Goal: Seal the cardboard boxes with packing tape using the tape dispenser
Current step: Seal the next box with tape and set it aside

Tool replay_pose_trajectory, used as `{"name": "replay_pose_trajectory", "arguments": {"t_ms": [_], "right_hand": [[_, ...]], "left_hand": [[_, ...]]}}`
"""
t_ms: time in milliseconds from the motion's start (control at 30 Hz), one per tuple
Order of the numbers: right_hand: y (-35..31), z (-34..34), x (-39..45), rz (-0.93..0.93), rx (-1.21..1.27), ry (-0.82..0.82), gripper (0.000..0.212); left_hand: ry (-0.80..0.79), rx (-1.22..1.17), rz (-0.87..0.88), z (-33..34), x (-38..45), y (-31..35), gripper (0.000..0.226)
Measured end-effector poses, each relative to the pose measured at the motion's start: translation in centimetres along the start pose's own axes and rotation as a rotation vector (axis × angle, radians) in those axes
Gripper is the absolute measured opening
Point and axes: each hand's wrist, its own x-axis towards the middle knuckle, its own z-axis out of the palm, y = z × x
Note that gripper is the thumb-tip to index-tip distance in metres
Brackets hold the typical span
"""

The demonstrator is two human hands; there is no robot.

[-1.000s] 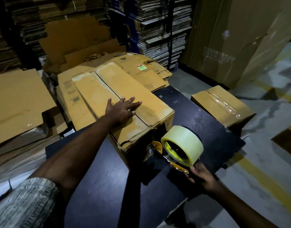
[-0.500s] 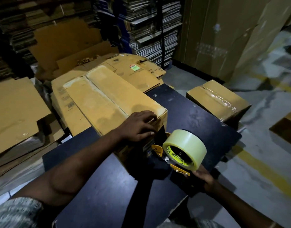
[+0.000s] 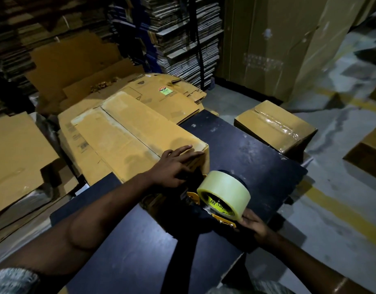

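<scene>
- The cardboard box (image 3: 140, 136) lies in the middle of the frame, its near end on a dark table (image 3: 257, 149), flaps closed with the seam bare.
- The left hand (image 3: 174, 166) rests flat on the box's near corner, fingers straight, forearm reaching in from the lower left.
- The right hand (image 3: 253, 225), lower right of centre, grips the tape dispenser (image 3: 216, 200) held against the box's near end, just below the left hand.
- A taped box (image 3: 276, 128) sits at right.

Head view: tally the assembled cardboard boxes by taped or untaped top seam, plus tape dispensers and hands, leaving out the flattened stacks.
Untaped box on the table: 1
Taped box on the floor: 1
Tape dispenser: 1
Hands, left hand and right hand: 2
Total: 5
</scene>
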Motion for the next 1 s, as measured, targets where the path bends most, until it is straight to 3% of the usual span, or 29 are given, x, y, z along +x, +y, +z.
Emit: {"name": "replay_pose_trajectory", "arguments": {"t_ms": [100, 267, 467, 567, 700, 767, 900, 1000], "right_hand": [[-0.7, 0.2, 0.2, 0.037, 0.007, -0.031, 0.071], [-0.6, 0.7, 0.0, 0.050, 0.050, 0.022, 0.079], [-0.7, 0.3, -0.7, 0.178, 0.021, 0.202, 0.072], [-0.6, -1.0, -1.5, 0.186, 0.045, 0.299, 0.083], [-1.7, -1.7, -0.9, 0.161, 0.044, 0.331, 0.078], [-2.2, -1.7, -0.7, 0.127, 0.060, 0.332, 0.088], [-2.9, -2.1, -0.6, 0.079, 0.105, 0.346, 0.098], [-3.6, -2.3, -0.4, 0.062, 0.140, 0.347, 0.098]], "left_hand": [[0.015, -0.059, -0.024, -0.1, -0.1, 0.5, 0.051], [0.042, -0.103, -0.033, 0.0, 0.2, 0.3, 0.045], [0.219, -0.195, -0.008, 1.9, -0.1, -0.9, 0.018], [0.158, -0.164, -0.045, 1.7, 0.1, -0.9, 0.025], [0.093, -0.103, -0.097, 0.7, 0.3, 0.1, 0.033], [0.064, -0.025, -0.106, 0.6, 0.4, 0.6, 0.032], [-0.020, 0.138, -0.143, 0.5, 0.6, 1.3, 0.067], [-0.090, 0.192, -0.164, 0.5, 0.6, 1.4, 0.066]]}}
